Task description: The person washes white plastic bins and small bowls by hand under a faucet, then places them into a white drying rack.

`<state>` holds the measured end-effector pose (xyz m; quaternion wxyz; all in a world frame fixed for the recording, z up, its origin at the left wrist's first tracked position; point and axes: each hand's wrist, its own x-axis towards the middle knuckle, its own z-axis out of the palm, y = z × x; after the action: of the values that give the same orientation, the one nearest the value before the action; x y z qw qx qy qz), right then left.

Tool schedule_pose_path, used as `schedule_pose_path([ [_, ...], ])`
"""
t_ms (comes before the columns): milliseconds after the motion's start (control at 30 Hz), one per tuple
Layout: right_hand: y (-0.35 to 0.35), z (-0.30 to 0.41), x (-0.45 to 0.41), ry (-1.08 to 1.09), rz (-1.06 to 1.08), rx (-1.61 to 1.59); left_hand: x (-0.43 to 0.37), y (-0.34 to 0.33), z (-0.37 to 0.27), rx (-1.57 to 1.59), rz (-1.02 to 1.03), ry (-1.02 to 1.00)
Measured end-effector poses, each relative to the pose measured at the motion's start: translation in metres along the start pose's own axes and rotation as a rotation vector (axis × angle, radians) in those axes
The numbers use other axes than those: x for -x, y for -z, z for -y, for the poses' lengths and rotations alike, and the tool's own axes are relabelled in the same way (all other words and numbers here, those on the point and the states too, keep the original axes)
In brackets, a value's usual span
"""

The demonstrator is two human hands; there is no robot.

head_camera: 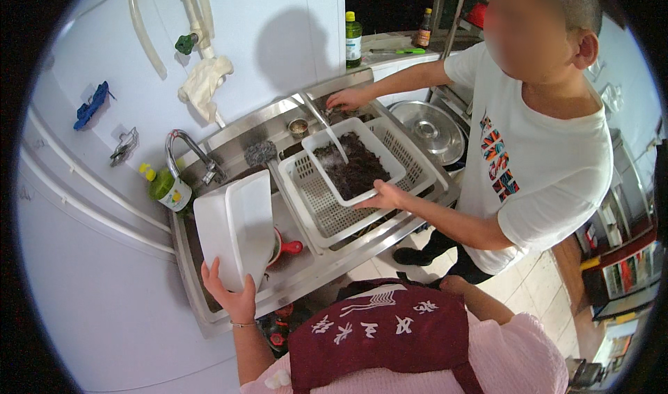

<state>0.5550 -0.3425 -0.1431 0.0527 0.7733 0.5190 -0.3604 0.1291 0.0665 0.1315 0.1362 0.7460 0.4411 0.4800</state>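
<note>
My left hand (232,292) grips the lower end of a white plastic tub (250,227), tilted on its side over the left basin of a steel sink (308,284). Behind the tub, a red-handled utensil (291,247) is partly hidden. My right hand (455,284) is at my side, mostly hidden by the apron (381,336). A co-worker holds a second white tub (313,156) of dark, wet, shredded food (355,167) over a white perforated basket (313,214). Water runs into it from a faucet (313,107); the co-worker's other hand is near the faucet's base.
A grey scouring pad (260,153) and a small metal cup (298,127) sit on the sink's back ledge. A green soap bottle (172,190) stands by a curved faucet (175,138). A metal lid (430,130) is beyond the right basin. The co-worker stands close on the right.
</note>
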Motion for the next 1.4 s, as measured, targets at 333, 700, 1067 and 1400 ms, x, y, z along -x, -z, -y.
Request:
schedule_pose_path([
  [333, 0.012, 0.022, 0.009, -0.082, 0.043, -0.014, 0.003, 0.000, 0.007, 0.056, 0.000, 0.020],
  [700, 0.028, 0.038, -0.001, 0.058, 0.203, 0.474, 0.001, 0.004, 0.008, -0.013, 0.025, 0.030],
  [1067, 0.023, 0.039, -0.004, -0.252, 0.141, 0.036, -0.029, 0.040, -0.004, 0.243, -0.005, 0.061],
  [1400, -0.017, 0.026, 0.009, -0.147, 0.115, -0.042, -0.043, 0.033, -0.031, 0.786, 0.024, 0.389],
])
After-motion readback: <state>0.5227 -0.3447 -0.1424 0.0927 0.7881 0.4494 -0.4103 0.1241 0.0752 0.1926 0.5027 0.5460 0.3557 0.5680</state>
